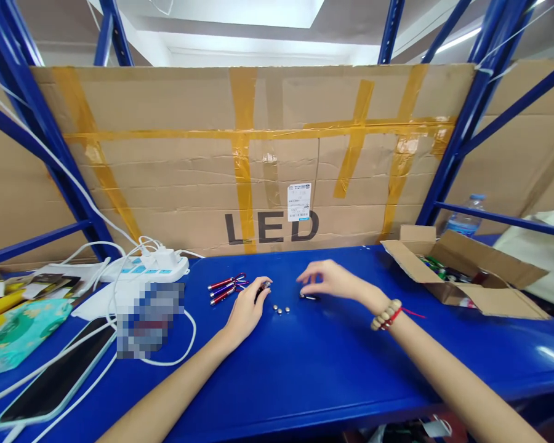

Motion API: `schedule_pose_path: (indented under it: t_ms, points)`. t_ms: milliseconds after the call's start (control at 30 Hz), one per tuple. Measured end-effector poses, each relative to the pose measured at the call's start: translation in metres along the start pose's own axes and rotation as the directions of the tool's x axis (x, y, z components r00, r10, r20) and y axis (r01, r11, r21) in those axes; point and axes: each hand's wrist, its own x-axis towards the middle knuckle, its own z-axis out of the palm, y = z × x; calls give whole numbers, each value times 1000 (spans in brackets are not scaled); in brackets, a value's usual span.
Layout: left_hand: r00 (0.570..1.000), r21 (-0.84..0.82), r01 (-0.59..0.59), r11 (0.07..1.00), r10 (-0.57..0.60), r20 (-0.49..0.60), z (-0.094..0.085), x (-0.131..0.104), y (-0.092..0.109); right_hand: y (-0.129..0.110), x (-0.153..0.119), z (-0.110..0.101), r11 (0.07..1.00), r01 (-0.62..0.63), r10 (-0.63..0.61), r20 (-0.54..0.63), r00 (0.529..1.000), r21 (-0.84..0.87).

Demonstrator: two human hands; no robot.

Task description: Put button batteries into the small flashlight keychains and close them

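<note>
My left hand (250,303) is closed around a small dark object with a shiny end, mostly hidden by the fingers. Just right of it, several small silver button cells (280,310) lie on the blue tabletop (277,369). My right hand (321,280) hovers low over the table with thumb and fingers curved apart; a small dark and silver piece (310,298) lies under its fingertips. To the left of my left hand, red and purple metal penlights (222,296) with clips or rings rest side by side.
An open cardboard box (447,292) of small items stands at the right, a water bottle (465,215) behind it. At left are a power strip (175,268), white cables, a phone (58,375) and packets. A large cardboard sheet (189,184) closes off the back.
</note>
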Motion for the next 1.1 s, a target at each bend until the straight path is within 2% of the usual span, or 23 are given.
schedule_pose_path:
  t_ms: [67, 167, 333, 467, 733, 933, 1100]
  points:
    - [1000, 11, 2, 1000, -2, -12, -2, 0, 0, -18, 12, 20, 991, 100, -115, 181, 977, 89]
    - [1000, 14, 9, 1000, -9, -18, -3, 0, 0, -24, 17, 40, 983, 129, -160, 260, 952, 130]
    - [1000, 20, 8, 1000, -8, 6, -2, -3, 4, -15, 11, 52, 993, 98, -109, 173, 979, 71]
    - [999, 23, -11, 1000, 10, 34, -1, -6, 8, -16, 6, 56, 994, 101, -104, 120, 987, 29]
    - [997, -20, 74, 997, -74, -1, -1, -1, -6, -23, 5, 74, 957, 243, -242, 26, 970, -158]
    - [995, -39, 103, 994, -102, 10, 2, 0, -9, -25, 10, 85, 949, 251, -252, 19, 968, -190]
    - [995, -7, 92, 996, -91, 37, 1, -2, -2, -24, 9, 82, 967, 225, -226, 0, 974, -119]
